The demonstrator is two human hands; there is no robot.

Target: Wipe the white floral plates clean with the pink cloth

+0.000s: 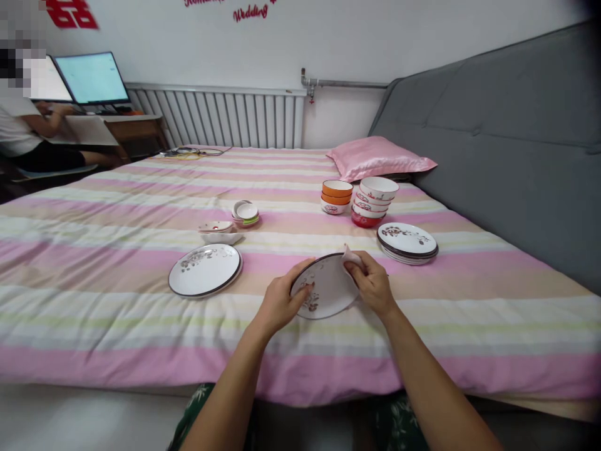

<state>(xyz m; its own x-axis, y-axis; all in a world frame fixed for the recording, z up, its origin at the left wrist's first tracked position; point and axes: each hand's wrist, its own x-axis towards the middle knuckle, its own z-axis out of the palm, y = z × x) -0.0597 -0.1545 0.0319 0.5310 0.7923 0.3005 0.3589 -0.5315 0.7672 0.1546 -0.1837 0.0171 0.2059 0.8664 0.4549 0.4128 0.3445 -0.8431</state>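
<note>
A white plate (pixel 331 289) with a dark rim and a brown floral print is held up, tilted, over the near part of the bed. My left hand (pixel 284 299) grips its left edge, thumb on the face and fingers behind. My right hand (pixel 374 282) is closed on a pale wipe or cloth (pixel 351 257), pressed against the plate's upper right rim. To the left lie oval plates (pixel 205 269), stacked, with a similar print. Several round plates (pixel 407 239) are stacked to the right of my right hand.
Beyond the plates stand stacked orange bowls (pixel 337 191), a taller stack of patterned bowls (pixel 375 199), small dishes (pixel 245 211) and boat-shaped dishes (pixel 219 232). A pink pillow (pixel 380 158) lies by the grey headboard (pixel 498 131). Cables (pixel 192 152) rest at the far edge. A person (pixel 28 128) sits at a desk.
</note>
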